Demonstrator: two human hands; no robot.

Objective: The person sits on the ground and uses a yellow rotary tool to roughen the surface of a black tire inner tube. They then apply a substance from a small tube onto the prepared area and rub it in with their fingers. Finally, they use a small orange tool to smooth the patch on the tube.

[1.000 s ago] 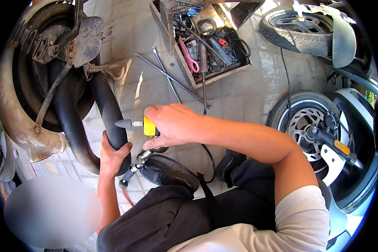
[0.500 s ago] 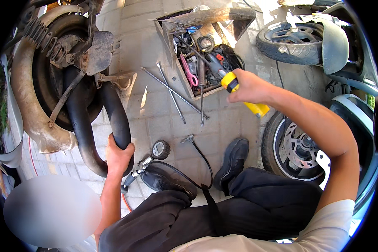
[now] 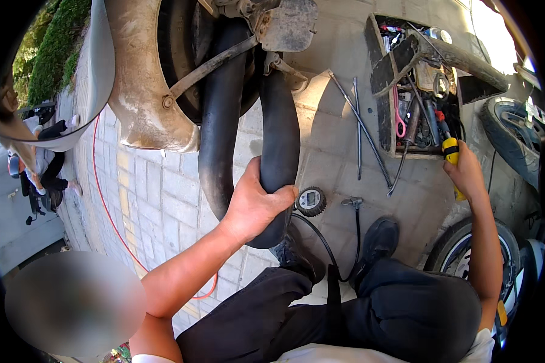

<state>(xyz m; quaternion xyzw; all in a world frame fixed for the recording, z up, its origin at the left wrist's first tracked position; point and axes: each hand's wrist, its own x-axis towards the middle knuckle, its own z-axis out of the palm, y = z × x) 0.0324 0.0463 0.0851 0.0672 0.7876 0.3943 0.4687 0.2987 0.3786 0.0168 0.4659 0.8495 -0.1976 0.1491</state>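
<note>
Left hand clamped around black inner tube, pressure gauge just beside at 3 o'clock. Right hand closed on yellow tool, toolbox at 12 o'clock.

Round black gauge — pale grey screen — beside the inner tube.

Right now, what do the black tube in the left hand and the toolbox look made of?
Black inner tube in the left hand: likely rubber, matte, bending in a limp loop. Open toolbox: seemingly wood, worn and grimy, with thick plank-like walls; the finish is hard to tell.
</note>
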